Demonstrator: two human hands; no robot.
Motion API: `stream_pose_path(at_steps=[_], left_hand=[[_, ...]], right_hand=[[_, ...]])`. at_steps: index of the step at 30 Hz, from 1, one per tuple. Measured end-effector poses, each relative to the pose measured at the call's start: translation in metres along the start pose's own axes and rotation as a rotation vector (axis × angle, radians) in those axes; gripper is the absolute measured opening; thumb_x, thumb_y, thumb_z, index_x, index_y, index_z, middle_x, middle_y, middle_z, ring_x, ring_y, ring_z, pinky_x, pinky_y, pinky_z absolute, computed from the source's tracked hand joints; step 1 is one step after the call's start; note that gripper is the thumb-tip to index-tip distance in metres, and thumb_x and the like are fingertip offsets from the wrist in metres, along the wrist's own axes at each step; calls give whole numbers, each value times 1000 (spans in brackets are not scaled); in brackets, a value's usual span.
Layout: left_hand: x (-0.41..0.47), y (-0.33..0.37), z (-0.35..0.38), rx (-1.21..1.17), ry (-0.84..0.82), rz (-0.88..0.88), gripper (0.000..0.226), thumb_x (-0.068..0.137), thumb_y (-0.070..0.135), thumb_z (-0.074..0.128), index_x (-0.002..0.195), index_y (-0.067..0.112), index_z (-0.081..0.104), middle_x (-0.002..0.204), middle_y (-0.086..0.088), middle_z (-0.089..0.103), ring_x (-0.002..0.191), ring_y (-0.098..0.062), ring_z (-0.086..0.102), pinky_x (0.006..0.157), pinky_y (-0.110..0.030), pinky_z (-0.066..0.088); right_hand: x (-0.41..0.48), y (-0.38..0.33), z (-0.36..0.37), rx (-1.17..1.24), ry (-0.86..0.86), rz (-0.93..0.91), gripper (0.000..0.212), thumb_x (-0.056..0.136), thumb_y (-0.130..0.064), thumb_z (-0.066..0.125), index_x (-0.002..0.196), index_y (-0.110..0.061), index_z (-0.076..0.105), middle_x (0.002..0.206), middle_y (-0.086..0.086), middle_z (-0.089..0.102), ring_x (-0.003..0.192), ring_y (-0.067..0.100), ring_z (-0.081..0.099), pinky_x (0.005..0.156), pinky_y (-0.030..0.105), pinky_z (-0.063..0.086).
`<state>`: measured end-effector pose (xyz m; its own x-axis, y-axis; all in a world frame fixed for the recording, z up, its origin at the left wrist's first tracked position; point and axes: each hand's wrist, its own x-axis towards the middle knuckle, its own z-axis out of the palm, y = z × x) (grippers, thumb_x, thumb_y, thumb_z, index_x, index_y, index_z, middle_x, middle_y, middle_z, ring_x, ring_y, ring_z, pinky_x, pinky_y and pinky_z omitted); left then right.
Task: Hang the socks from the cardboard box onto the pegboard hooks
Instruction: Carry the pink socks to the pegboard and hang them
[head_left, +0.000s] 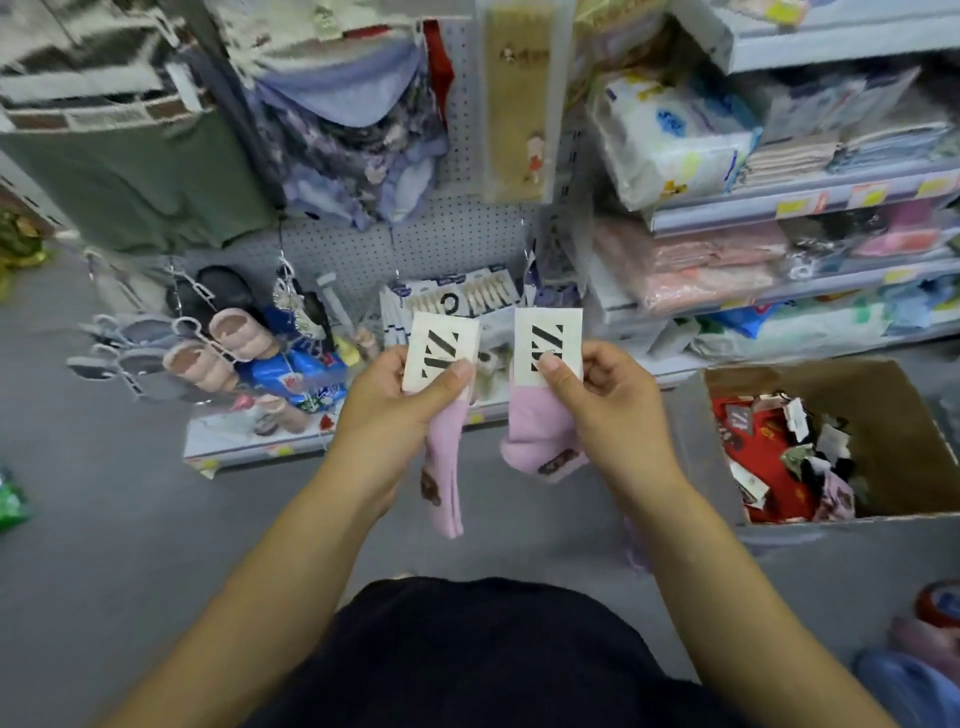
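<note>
My left hand (400, 400) pinches the white card label of one pink sock pair (445, 462), which hangs down below my fingers. My right hand (597, 400) pinches the label of a second pink sock pair (540, 436) in the same way. Both are held side by side at the middle of the view, in front of the grey pegboard (457, 234). The open cardboard box (893, 441) sits on the floor to my right, holding several red, pink and black socks (769, 467) with card labels.
Clothes and packets hang on the upper pegboard. Slippers (223, 348) and packaged goods crowd the lower hooks at left. Shelves (779, 208) with towels and tissue packs stand at right. Grey floor (104, 519) lies around me.
</note>
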<state>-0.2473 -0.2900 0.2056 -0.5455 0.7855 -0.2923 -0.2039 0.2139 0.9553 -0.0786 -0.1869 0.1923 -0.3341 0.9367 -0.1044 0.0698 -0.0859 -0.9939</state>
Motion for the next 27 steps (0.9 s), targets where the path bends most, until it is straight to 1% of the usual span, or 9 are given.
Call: stream_pose_path(at_steps=[5, 7, 8, 11, 13, 17, 20, 24, 27], left_hand=[[26, 42, -84, 55, 69, 124, 17, 96, 22, 70, 112, 17, 72, 100, 7, 80, 80, 0, 73, 62, -13, 53], [35, 62, -115, 92, 102, 164, 12, 99, 27, 66, 106, 20, 72, 94, 9, 80, 70, 2, 70, 51, -14, 51], [39, 71, -129, 105, 115, 183, 12, 100, 28, 65, 104, 21, 72, 92, 9, 80, 70, 1, 71, 52, -17, 53], [54, 102, -161, 122, 127, 223, 15, 104, 29, 59, 106, 22, 72, 100, 6, 80, 90, -11, 74, 80, -39, 57], [67, 124, -175, 157, 120, 258, 17, 104, 33, 57, 106, 25, 72, 102, 4, 80, 98, -19, 73, 87, -46, 55], [92, 169, -188, 174, 147, 365, 17, 102, 38, 58, 99, 27, 71, 98, -6, 77, 82, -19, 64, 75, -40, 47], [110, 201, -187, 181, 174, 430, 16, 102, 37, 59, 101, 30, 74, 95, 11, 79, 86, -7, 73, 79, -36, 54], [143, 245, -174, 158, 216, 514, 14, 101, 38, 61, 99, 33, 75, 95, 14, 79, 84, -3, 73, 80, -45, 59], [173, 275, -162, 162, 227, 558, 15, 99, 41, 62, 97, 36, 76, 94, 11, 79, 87, -16, 75, 73, -49, 60]], right_hand=[[13, -30, 93, 42, -59, -53, 20, 96, -22, 67, 102, -2, 65, 104, 21, 74, 89, 28, 71, 81, 33, 52], [19, -44, 129, 95, -64, -78, 14, 98, -22, 66, 99, -7, 66, 99, 12, 77, 84, 14, 69, 78, 28, 51], [22, -50, 145, 104, -66, -88, 12, 98, -22, 66, 99, -10, 67, 95, 7, 78, 82, 10, 69, 74, 25, 53], [35, -71, 186, 96, -99, -144, 9, 98, -24, 67, 98, -15, 68, 88, -3, 79, 78, 5, 71, 69, 22, 55], [46, -90, 206, 52, -129, -196, 12, 97, -31, 67, 100, -19, 68, 90, -6, 79, 83, 8, 74, 73, 29, 58], [78, -136, 227, 57, -139, -288, 21, 95, -39, 67, 105, -21, 68, 92, -3, 79, 84, 14, 75, 75, 37, 58], [106, -168, 236, 90, -142, -349, 15, 97, -32, 67, 105, -20, 67, 92, -3, 79, 84, 11, 74, 74, 30, 59], [153, -205, 237, 69, -172, -383, 13, 99, -31, 64, 107, -21, 68, 94, -2, 79, 90, 14, 75, 84, 41, 59], [193, -232, 232, 57, -235, -388, 16, 100, -34, 61, 108, -23, 69, 98, -3, 79, 94, 17, 76, 87, 45, 60]])
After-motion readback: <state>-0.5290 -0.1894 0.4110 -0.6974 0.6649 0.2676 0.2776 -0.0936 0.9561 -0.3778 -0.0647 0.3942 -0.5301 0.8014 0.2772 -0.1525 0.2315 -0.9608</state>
